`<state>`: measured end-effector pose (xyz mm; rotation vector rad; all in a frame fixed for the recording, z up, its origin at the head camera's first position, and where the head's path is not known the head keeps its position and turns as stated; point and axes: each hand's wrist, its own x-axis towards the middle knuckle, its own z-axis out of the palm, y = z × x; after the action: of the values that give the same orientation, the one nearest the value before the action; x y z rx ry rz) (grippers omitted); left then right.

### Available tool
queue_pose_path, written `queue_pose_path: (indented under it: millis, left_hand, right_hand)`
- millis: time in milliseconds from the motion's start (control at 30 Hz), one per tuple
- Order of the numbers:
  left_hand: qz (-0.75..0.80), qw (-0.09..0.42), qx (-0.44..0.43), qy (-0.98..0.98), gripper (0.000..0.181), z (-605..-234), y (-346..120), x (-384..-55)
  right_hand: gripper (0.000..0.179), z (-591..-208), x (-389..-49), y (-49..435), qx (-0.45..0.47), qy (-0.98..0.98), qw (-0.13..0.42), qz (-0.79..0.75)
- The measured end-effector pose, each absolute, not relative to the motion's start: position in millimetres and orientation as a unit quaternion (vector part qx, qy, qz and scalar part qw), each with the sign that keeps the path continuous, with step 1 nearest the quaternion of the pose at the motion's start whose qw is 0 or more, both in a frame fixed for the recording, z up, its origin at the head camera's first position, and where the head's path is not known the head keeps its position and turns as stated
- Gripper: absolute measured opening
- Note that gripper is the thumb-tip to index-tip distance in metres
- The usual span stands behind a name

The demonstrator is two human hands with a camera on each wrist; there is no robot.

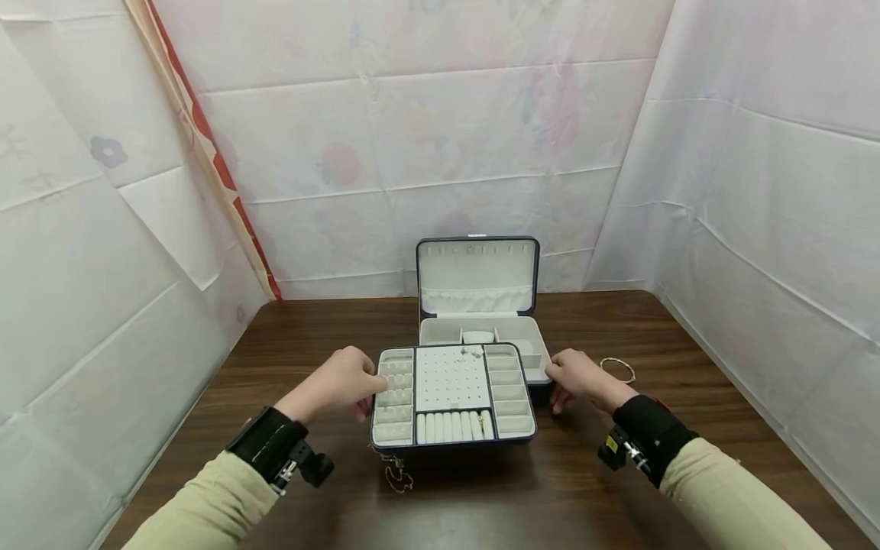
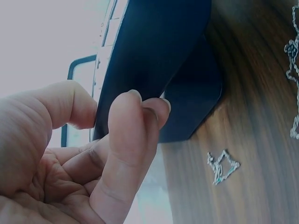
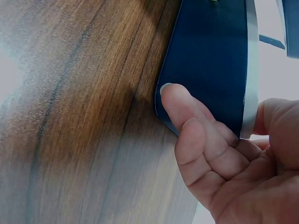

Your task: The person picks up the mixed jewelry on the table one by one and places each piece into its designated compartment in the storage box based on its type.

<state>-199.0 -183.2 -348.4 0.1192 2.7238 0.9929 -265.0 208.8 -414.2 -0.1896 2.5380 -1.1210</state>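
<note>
My left hand pinches the left edge of a jewelry tray, thumb on top and fingers beneath. The tray is tilted, in front of an open jewelry box and overlapping it. In the left wrist view the dark underside of the tray shows by the fingertips. My right hand grips the box's right side near the front corner. Its thumb is over the rim, and its fingers lie on the dark outer wall. Small earrings sit on the tray's pegged panel, above a row of ring rolls.
A gold-coloured bracelet lies on the wooden table right of the right hand. Thin chains lie in front of the tray's left corner. The box lid stands upright behind. White sheets hang around the table.
</note>
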Motion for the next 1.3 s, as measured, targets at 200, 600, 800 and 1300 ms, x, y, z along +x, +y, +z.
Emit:
queue_pose_path:
  millis: [200, 600, 800, 1300]
  left_hand:
    - [0.356, 0.115, 0.04, 0.927, 0.036, -343.3, -200.6, -196.0]
    - [0.376, 0.102, -0.003, 0.921, 0.03, -336.9, -241.9, -197.3]
    - [0.381, 0.103, -0.024, 0.919, 0.026, -334.2, -262.6, -195.6]
    - [0.385, 0.108, -0.053, 0.915, 0.033, -336.6, -320.0, -191.4]
  right_hand:
    - [0.024, -413.7, -258.5, 212.6, -0.069, 0.893, 0.182, -0.405]
    - [0.022, -416.3, -247.7, 220.9, -0.075, 0.893, 0.178, -0.406]
    - [0.022, -417.1, -240.8, 223.7, -0.077, 0.89, 0.176, -0.414]
    - [0.021, -418.9, -224.7, 229.0, -0.088, 0.89, 0.177, -0.412]
